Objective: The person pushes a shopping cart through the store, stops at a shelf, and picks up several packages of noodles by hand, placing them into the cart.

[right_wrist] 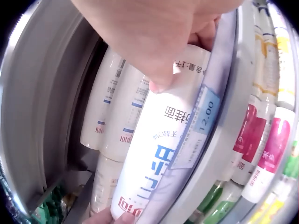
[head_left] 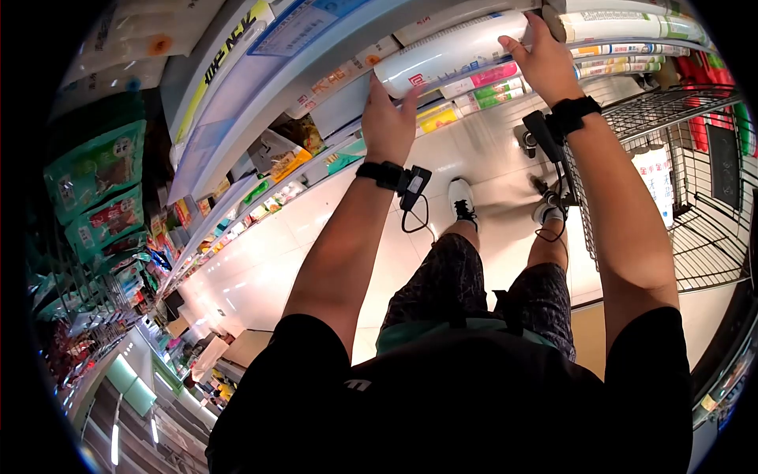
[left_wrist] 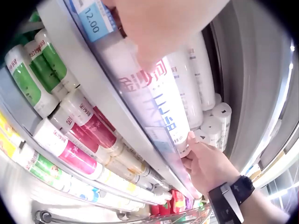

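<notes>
Your left hand and right hand grip the white pack at opposite ends, fingers partly curled; support it evenly, level, clear of the shelf.

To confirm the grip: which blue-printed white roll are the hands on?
The front roll, behind the 12.00 price tag: left hand and right hand hold its ends; the others lie behind.

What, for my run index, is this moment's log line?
white pack: at shelf; left hand: gripping one end; right hand: gripping other end; cart: nearby
</notes>
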A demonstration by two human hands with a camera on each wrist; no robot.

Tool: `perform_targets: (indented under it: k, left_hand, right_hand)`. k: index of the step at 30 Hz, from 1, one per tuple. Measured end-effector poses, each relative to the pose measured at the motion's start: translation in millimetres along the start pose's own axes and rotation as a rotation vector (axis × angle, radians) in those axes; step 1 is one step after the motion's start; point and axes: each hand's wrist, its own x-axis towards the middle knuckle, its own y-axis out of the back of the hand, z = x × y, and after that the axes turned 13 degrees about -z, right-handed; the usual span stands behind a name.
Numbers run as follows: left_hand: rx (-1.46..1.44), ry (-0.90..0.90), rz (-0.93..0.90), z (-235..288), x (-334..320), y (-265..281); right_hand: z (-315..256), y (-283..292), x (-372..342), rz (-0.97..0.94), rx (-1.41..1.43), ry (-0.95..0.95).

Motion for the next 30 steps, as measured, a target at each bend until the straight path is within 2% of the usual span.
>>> perform_targets:
  k: [1,2,4,5,6,8,9,12,13,14,17,18,21,24,26,28,29,30]
  left_hand:
    - [-0.074,0.048,0.003,-2,4,-1]
    - [-0.148,0.093,0.004,-2,7,-2]
    - [-0.199,0.063,0.058,-3,10,-4]
    - [-0.328,0.014,0.062,-5,11,-2]
    - [-0.457,-0.037,0.069,-6,11,-3]
    - [-0.456,0.01,0.046,21,6,14]
    - [-0.454,0.059,0.029,31,3,22]
    - [-0.609,0.09,0.054,27,1,13]
    - [-0.609,0.087,0.054,26,0,12]
    - [-0.6,0.108,0.057,24,-2,11]
    - [-0.635,0.117,0.058,37,-4,13]
    - [-0.677,0.112,0.06,44,-7,16]
    - [-0.849,0.043,0.062,70,-10,24]
    - [-0.782,0.011,0.009,102,-19,36]
    - [-0.861,0.006,-0.09,127,-24,35]
    - [-0.718,0.004,-0.153,164,-32,28]
    - [-0.738,-0.044,-0.201,176,-33,20]
    - [-0.749,-0.065,-0.229,192,-34,11]
  right_hand:
    - [-7,3,-2,0.085,-0.015,0.065]
    - [-13,6,-5,0.084,-0.017,0.064]
    - [-28,13,-13,0.143,0.249,0.065]
    - [-25,4,-6,0.486,0.001,0.332]
    - [-24,5,-5,0.487,0.001,0.333]
    - [-49,27,-4,0.318,0.097,0.081]
    - [-54,33,-1,0.299,0.141,0.004]
    - [-51,30,-6,0.327,0.22,0.052]
    - [-50,33,-9,0.33,0.11,0.152]
    - [-50,36,-12,0.333,0.11,0.152]
    - [-64,57,-35,-0.021,0.478,-0.219]
    - [-56,54,-37,-0.022,0.478,-0.224]
    - [-31,46,-49,0.23,0.323,-0.135]
    - [-35,74,-79,0.194,0.399,-0.175]
    - [-29,97,-104,0.256,0.376,-0.184]
    - [-16,123,-132,0.247,0.349,-0.258]
    - [-12,142,-146,0.219,0.387,-0.323]
    - [5,148,-161,0.315,0.265,-0.287]
